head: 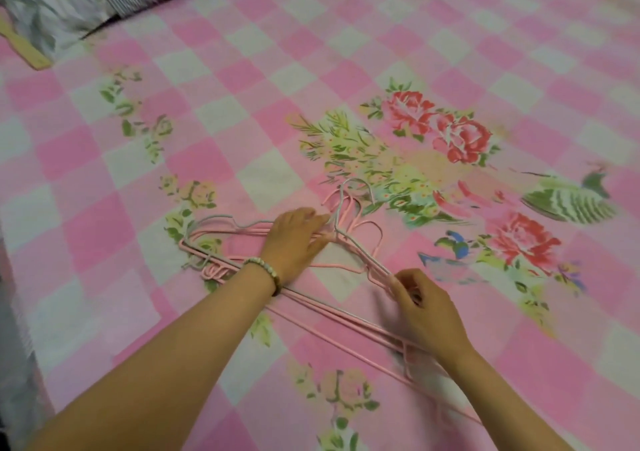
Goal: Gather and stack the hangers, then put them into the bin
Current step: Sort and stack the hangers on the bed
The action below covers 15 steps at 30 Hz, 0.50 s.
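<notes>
– Squaring step, by the look of it; hangers [346, 314] lie in one loose pile on the bedsheet [207, 121], directly in front of the person; not yet flush.
– Hands?
– Apart, each on a different part of the pile; left hand [294, 239] lies flat, fingers straight, pressing the necks down just below the hooks [353, 201]; right hand [427, 312] pinches the wires at the near-right shoulder end, fingers curled round them.
– Axis?
– Long bars run diagonally, far-left to near-right; hooks point away from the person; the far-left ends fan out, several corners showing separately.
– Which hand does the work?
– Judgement only: the right hand sits at the end of the long axis, so it can slide wires along it while the left pins the middle; the far-left end is nearer the left hand and unheld.
– Bin?
– Not in view; cannot say which way the carry goes; a one-handed lift from the right end would likely let the pile splay; a grip at the necks looks safer.
– Else?
– Beaded bracelet [266, 270] on the left wrist; pillow [52, 7] at the far-left corner.
</notes>
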{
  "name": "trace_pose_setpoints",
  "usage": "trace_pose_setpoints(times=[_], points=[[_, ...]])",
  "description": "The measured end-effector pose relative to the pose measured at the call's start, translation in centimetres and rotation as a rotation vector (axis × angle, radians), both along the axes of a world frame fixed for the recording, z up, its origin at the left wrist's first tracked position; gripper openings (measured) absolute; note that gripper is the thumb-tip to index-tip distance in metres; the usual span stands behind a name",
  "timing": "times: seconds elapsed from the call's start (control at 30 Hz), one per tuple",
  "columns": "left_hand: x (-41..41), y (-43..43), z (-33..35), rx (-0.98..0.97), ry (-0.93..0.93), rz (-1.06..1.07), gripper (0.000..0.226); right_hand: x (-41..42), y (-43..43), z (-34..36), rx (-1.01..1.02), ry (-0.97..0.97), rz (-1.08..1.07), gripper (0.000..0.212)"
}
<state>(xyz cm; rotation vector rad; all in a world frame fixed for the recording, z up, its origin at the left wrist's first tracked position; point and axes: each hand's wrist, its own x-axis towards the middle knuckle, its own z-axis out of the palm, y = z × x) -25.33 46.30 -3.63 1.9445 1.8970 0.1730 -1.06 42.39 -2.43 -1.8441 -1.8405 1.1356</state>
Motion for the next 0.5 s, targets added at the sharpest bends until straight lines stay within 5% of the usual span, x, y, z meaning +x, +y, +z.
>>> trace_pose_setpoints(times=[0.1,0.33,0.5], points=[[-0.5,-0.2,0.4,-0.093,0.138,-0.143,0.064,0.3,-0.2,-0.4,0.01,-0.045,0.028,0.018],[-1.7,-1.0,2.9,-0.057,0.059,-0.107,0.024,1.8,-0.1,0.3,0.106,-0.02,-0.013,0.011],[-2.9,-1.8,7.8,-0.247,-0.565,0.024,0.021,1.4,0.8,2.0,0.101,0.093,-0.038,0.014]])
